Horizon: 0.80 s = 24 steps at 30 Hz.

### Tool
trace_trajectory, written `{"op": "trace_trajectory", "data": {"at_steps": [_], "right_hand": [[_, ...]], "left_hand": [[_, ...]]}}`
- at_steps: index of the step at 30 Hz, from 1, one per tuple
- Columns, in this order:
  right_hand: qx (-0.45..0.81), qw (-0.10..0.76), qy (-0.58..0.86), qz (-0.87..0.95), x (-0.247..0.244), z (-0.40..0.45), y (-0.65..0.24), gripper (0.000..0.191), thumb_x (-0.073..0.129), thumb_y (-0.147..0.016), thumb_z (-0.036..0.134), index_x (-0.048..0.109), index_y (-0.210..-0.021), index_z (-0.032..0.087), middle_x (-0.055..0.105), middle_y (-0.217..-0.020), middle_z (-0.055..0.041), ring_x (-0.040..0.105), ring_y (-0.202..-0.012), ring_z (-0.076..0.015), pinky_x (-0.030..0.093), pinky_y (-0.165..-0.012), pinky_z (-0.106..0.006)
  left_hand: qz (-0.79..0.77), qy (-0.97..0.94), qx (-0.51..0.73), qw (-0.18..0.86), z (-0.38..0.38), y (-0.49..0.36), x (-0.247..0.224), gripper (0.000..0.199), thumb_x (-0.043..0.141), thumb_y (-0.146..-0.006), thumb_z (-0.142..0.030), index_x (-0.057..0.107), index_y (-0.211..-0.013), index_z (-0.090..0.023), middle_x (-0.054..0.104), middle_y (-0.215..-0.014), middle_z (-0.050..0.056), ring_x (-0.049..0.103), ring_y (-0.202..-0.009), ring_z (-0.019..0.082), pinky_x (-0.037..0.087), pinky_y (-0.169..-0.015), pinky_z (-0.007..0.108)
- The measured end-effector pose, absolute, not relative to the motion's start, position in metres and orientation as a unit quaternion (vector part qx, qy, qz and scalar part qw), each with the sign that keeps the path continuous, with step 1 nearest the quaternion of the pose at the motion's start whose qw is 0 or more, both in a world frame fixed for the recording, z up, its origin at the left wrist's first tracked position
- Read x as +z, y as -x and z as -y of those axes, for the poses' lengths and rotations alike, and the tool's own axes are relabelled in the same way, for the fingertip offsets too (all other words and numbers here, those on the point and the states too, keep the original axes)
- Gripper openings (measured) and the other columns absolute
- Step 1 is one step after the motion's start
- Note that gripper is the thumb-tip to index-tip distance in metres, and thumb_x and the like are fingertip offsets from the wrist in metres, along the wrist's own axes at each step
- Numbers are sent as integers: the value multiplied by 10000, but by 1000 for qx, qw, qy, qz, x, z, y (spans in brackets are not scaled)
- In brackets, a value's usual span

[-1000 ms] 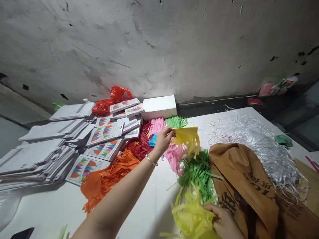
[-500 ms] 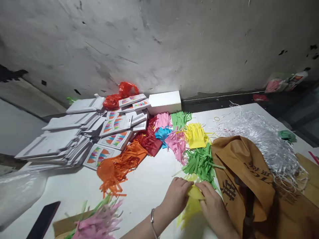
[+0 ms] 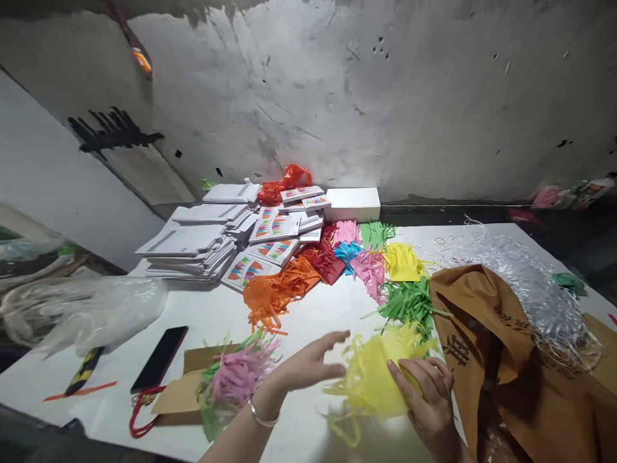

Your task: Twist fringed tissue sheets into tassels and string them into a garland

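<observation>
A sheet of yellow fringed tissue paper [image 3: 380, 376] is spread out above the near part of the table, its cut strips hanging at the left and top. My right hand [image 3: 427, 392] grips its right side between thumb and fingers. Just left of the sheet is my left hand [image 3: 315, 363], empty, thumb and fingers apart, a bracelet at the wrist. Beyond the sheet lies a green fringed bundle [image 3: 407, 305], and past that a flatter yellow fringed bundle [image 3: 403, 262]. Pink and green strips [image 3: 243, 376] fill an open cardboard box [image 3: 178, 399] beside my left forearm.
Orange fringe [image 3: 279, 289] and stacked white packets [image 3: 193, 247] lie farther left. A phone [image 3: 159, 360], a yellow-black cutter [image 3: 84, 372] and clear plastic [image 3: 110, 308] are at the left. A brown apron-like cloth [image 3: 482, 308] and white stringy strands [image 3: 525, 276] cover the right.
The yellow tissue, earlier bunched between both hands, is now spread wider. My left hand has let go and moved left, opening. The view has swung left.
</observation>
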State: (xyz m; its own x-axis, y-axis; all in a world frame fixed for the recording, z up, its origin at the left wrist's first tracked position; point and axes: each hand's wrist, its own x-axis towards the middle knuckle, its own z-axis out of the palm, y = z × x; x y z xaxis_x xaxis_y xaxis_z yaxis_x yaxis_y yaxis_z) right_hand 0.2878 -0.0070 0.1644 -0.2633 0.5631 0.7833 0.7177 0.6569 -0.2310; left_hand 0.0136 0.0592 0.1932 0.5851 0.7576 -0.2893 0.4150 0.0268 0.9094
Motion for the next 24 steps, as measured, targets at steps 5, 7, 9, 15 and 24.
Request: {"op": "trace_trajectory", "data": {"at_steps": [5, 7, 9, 15, 24], "right_hand": [[-109, 464, 369, 798, 175, 29, -277, 332, 486, -1011, 87, 678, -1260, 193, 734, -988, -91, 600, -1044, -199, 338, -1015, -447], [-115, 461, 366, 800, 180, 33, -277, 335, 495, -1017, 115, 663, -1288, 215, 741, -980, -84, 604, -1039, -197, 337, -1021, -448], [-114, 456, 369, 802, 183, 36, -279, 355, 491, -1020, 121, 636, -1324, 232, 741, -983, -82, 607, -1036, -194, 335, -1022, -450], [-84, 443, 396, 800, 167, 39, -284, 359, 396, -1059, 200, 629, -1332, 219, 727, -1018, -101, 615, -1029, -209, 336, -995, -457], [-110, 385, 450, 798, 129, 14, -327, 368, 376, -1041, 186, 669, -1260, 228, 707, -970, -77, 625, -984, -206, 378, -997, -422]], "left_hand": [[-379, -635, 243, 627, -68, -35, 189, 849, 698, -673, -784, 646, -1257, -170, 583, -1399, 133, 457, -1339, 361, 329, -1154, 441], [-331, -603, 236, 687, -63, -47, 178, 849, 671, -601, -860, 731, -1006, -117, 737, -1023, 126, 652, -1035, 339, 506, -943, 408], [-296, -556, 238, 740, -51, -58, 167, 968, 509, -576, -975, 728, -910, -94, 728, -809, 118, 687, -828, 298, 543, -770, 381], [-203, -390, 237, 866, 12, -80, 132, 1245, 95, -608, -1029, 651, -1225, -101, 723, -1043, 193, 673, -924, 331, 499, -785, 446], [-216, -260, 194, 921, 49, -79, 90, 466, 719, -667, -458, 704, -959, -94, 597, -608, 14, 368, -405, 66, 308, -497, 249]]}}
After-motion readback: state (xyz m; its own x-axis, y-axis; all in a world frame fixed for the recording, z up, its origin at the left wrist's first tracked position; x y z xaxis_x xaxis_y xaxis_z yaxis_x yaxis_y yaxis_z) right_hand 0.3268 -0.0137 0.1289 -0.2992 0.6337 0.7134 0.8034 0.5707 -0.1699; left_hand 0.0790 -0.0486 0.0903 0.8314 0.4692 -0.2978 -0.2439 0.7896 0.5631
